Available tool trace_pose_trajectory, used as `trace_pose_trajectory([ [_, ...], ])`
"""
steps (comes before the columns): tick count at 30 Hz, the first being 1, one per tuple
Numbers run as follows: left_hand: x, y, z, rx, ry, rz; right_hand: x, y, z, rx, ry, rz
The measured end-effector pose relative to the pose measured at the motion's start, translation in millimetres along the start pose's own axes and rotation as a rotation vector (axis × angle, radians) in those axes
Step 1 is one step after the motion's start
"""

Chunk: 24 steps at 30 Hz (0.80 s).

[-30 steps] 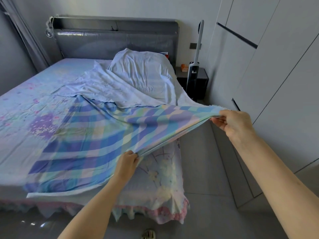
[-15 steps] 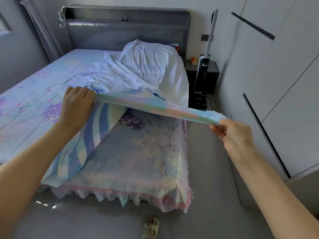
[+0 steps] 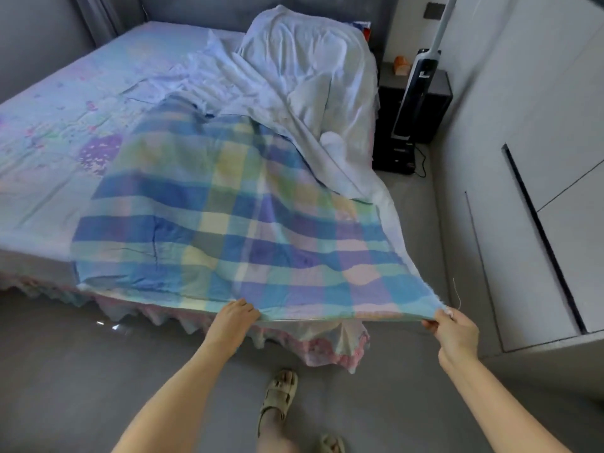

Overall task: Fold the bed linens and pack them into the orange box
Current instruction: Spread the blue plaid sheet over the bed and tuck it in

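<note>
A blue, yellow and pink checked sheet (image 3: 228, 217) lies spread over the foot corner of the bed (image 3: 49, 165), its near edge pulled taut past the bed's end. My left hand (image 3: 233, 317) grips that near edge around its middle. My right hand (image 3: 452, 328) pinches the near right corner, held out over the floor. Behind the checked sheet lies a crumpled white sheet (image 3: 304, 80), heaped toward the headboard and trailing down the bed's right side. No orange box is in view.
A black bedside table (image 3: 438, 93) with an upright vacuum cleaner (image 3: 415, 83) stands right of the bed. White wardrobe doors (image 3: 539, 142) line the right wall. Grey floor (image 3: 81, 371) lies before the bed, with my sandalled feet (image 3: 277, 393) on it.
The checked sheet, folded over to the left half a second ago, now lies spread flat. My left hand moved from the bed's left back to the near edge. My right hand kept its corner.
</note>
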<state>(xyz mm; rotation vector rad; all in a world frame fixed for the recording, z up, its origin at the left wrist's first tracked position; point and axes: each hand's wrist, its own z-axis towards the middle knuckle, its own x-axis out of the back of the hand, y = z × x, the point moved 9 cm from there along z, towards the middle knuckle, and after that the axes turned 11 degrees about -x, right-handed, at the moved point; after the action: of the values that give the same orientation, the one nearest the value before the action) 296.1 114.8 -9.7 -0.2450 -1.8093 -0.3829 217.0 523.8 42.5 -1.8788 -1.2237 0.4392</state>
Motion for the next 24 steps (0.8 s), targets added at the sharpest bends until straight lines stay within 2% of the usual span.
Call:
trace_pose_trajectory([
  [4,-37,15,6,-0.01,-0.097,0.017,7,49,40,-0.094,0.094,-0.098],
  [7,-63,-5,-15,0.105,-0.191,0.008,10,76,61,-0.174,0.147,-0.281],
  [8,-61,-15,-22,0.132,-0.155,0.002,9,77,63,-0.179,0.169,-0.43],
  [10,-63,-46,-49,0.221,-0.096,-0.05,-8,72,58,-0.095,0.231,-0.894],
  [12,-60,-78,-77,0.32,-0.053,-0.068,-45,58,35,0.102,0.275,-1.271],
  [13,-60,-100,-95,0.37,-0.036,-0.053,-79,58,22,0.242,0.253,-1.374],
  [15,-53,-135,-121,0.468,0.005,-0.048,-149,70,-10,0.502,0.084,-1.411],
  [17,-56,-182,-151,0.577,0.017,-0.078,-230,102,-54,0.672,-0.166,-1.389],
  [22,-60,-300,-220,0.849,0.168,-0.204,-416,167,-190,0.948,-0.607,-1.344],
  [24,-73,-355,-248,0.965,0.229,-0.268,-489,197,-228,0.988,-0.662,-1.359],
])
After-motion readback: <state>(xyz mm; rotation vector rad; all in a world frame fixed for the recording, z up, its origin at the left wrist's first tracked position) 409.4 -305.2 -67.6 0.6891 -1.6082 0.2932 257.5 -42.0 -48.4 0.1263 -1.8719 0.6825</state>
